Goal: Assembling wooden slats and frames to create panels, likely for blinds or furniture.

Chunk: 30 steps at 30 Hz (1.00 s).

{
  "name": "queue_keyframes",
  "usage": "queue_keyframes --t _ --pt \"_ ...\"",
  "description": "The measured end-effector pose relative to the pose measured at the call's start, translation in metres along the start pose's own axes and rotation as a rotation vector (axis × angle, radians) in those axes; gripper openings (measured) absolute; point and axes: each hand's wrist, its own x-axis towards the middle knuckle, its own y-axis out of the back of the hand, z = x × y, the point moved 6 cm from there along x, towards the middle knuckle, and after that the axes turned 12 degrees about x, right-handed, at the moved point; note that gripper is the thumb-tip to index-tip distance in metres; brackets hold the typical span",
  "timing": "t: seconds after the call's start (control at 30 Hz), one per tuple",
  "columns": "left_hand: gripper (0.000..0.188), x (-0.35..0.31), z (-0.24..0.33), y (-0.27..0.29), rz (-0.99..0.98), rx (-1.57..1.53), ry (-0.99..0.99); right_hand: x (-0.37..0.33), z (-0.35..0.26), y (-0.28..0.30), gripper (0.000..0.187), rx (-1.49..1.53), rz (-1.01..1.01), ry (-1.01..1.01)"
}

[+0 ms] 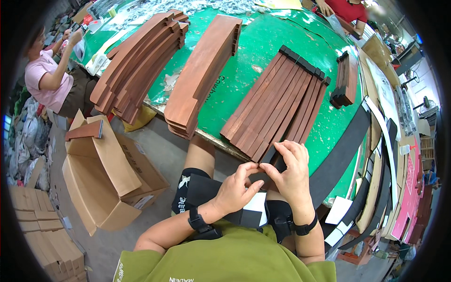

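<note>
Both hands meet at the table's near edge, by the near ends of a row of brown wooden slats (268,103). The fingers of my left hand (237,189) are pinched on a small black strip (271,154). My right hand (293,171) pinches the same strip from the other side, thumb close to the left fingertips. Fingers partly hide the strip, and I cannot tell whether it touches a slat. Black pads (300,62) cover the slats' far ends. Across my lap lies a black sheet (246,217) with a white piece (257,204) beside it.
Stacked wooden boards (202,75) and more curved ones (141,61) lie left on the green table (256,40). A small wooden bundle (346,80) lies right, near a long black strip (340,155). An open cardboard box (96,176) stands at left. Two people sit beyond.
</note>
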Motion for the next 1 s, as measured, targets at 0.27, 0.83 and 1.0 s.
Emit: queue_keyframes --t 0.27,0.83,1.0 --pt "0.049 -0.001 0.000 -0.001 0.016 0.025 -0.004 -0.001 -0.002 0.000 0.059 -0.023 -0.021 -0.007" --pt "0.027 0.009 0.017 0.031 0.133 0.168 -0.080 0.001 0.000 -0.009 0.073 -0.082 -0.023 -0.006" --pt "0.026 0.018 0.061 0.038 0.171 0.456 -0.172 -0.002 -0.001 -0.003 0.070 -0.051 -0.085 -0.066"
